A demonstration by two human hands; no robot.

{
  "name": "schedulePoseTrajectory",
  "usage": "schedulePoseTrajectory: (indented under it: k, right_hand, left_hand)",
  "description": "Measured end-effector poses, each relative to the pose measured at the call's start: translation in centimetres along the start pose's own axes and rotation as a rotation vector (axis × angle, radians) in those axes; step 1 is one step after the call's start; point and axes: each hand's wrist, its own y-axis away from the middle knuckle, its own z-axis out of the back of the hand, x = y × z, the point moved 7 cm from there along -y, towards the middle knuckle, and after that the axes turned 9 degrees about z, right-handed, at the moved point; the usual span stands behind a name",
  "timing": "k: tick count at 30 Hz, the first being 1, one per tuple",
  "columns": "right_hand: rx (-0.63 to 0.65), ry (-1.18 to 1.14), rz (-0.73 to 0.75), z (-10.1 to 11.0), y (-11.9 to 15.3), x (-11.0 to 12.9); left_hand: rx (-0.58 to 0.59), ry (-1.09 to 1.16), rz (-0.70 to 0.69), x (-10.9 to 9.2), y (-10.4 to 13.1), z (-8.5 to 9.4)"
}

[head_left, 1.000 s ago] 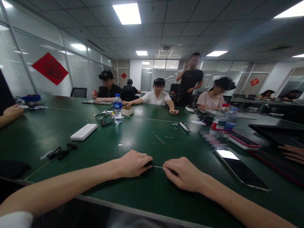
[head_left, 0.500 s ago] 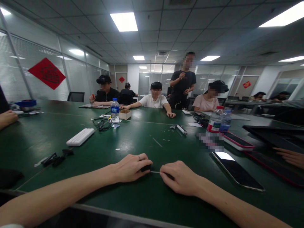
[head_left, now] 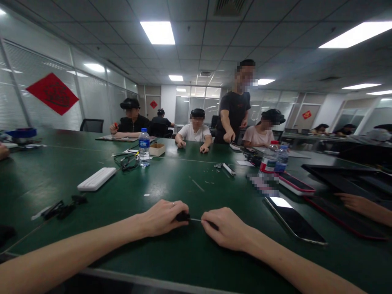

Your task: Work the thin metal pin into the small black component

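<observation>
My left hand (head_left: 165, 217) rests low over the green table (head_left: 107, 245), its fingers curled round a small black object (head_left: 183, 217) whose kind I cannot make out. A ring circles one finger. Opposite, my right hand (head_left: 225, 228) is closed, thumb and fingers together; whatever they hold is hidden. A thin pale line (head_left: 195, 220) spans the short gap between the two hands. Whether it is a thin rod, a cord or a mark on the table, I cannot tell. To the right of my right hand lies a phone (head_left: 295, 220) with a dark screen.
A white flat case (head_left: 97, 179) and black clips (head_left: 63, 207) lie to the left. Beyond stand a water bottle (head_left: 144, 148), cables (head_left: 126, 162) and a small open box (head_left: 157, 149). More bottles (head_left: 269, 157) stand at right. A neighbour's hand (head_left: 357, 204) rests at the right.
The view has shifted slightly. More of the black object shows at my left fingertips. Across the table, the standing person now reaches down, and the seated person's outstretched arm has drawn in.
</observation>
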Motion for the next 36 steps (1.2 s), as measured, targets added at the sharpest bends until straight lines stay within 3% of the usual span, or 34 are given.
schedulePoseTrajectory:
  k: [20,36]
  right_hand:
    - [-0.013,0.017,-0.009,-0.2,-0.1,-0.3]
    - [-0.007,0.022,-0.005,-0.4,-0.2,-0.3]
  left_hand:
    - [-0.043,0.006,-0.034,-1.1,0.2,1.2]
    - [-0.024,0.082,0.036,0.0,0.5,0.2]
